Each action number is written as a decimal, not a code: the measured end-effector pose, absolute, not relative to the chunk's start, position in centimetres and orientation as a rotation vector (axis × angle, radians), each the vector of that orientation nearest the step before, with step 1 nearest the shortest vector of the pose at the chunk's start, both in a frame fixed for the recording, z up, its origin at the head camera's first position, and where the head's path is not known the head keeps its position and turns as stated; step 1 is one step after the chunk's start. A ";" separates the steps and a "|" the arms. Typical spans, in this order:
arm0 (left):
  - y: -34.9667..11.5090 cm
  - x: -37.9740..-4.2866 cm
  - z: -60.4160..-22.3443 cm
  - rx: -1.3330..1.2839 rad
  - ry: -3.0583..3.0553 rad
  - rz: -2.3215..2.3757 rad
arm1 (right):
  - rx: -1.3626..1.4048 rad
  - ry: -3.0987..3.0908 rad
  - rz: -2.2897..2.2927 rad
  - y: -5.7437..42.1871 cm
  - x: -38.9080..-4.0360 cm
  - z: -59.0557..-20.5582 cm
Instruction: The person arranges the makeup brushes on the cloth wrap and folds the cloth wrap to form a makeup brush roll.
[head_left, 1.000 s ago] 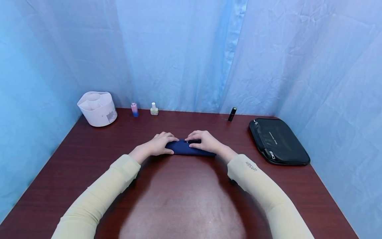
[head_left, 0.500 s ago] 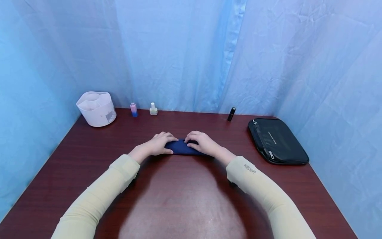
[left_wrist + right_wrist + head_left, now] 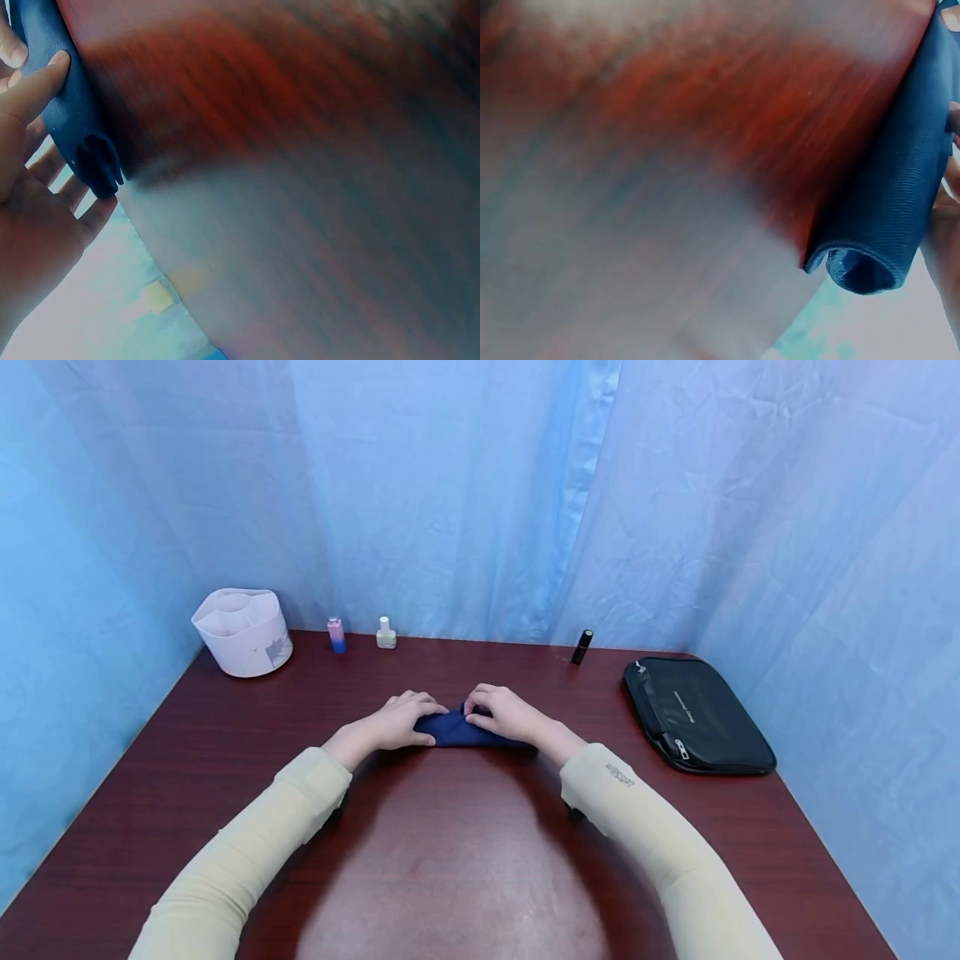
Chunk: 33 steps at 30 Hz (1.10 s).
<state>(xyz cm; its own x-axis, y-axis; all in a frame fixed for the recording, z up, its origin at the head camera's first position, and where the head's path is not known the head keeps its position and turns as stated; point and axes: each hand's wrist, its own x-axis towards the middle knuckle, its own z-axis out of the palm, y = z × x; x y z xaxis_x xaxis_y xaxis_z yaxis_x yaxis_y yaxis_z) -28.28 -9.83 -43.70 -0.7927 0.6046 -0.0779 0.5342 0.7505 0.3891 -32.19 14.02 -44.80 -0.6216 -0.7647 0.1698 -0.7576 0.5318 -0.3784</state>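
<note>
A dark blue rolled-up case [image 3: 448, 732] of leather-like material lies crosswise on the table, far from the near edge. My left hand [image 3: 393, 723] holds its left end, thumb on the near side and fingers over the far side. In the left wrist view that end of the roll [image 3: 71, 97] shows a hollow, folded opening beside the thumb. My right hand [image 3: 508, 713] pinches dark material at the roll's far edge with thumb and fingertips. The right wrist view shows the roll's other end [image 3: 892, 187], curled into a tube with a loose lip; the right fingers are mostly cut off.
A white divided organizer [image 3: 247, 635] stands at the back left. Beside it are a pink-and-blue bottle [image 3: 337, 636] and a nail polish bottle [image 3: 386, 634]. Farther right stand a black tube [image 3: 582, 647] and a flat black zip case [image 3: 701, 714]. Blue curtains [image 3: 450, 502] enclose the table.
My right hand has shifted slightly left and drawn its fingertips together on the roll's far edge, and a small metal piece seen there earlier is now covered. My left hand has stayed put.
</note>
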 end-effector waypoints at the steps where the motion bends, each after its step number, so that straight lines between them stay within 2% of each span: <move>1: -9.8 -28.3 -43.7 0.904 2.748 0.522 | -1.358 2.737 -0.647 14.0 -32.3 -44.8; 33: -11.0 -28.3 -44.5 0.941 2.738 0.596 | -1.561 2.675 -0.778 13.0 -32.2 -45.4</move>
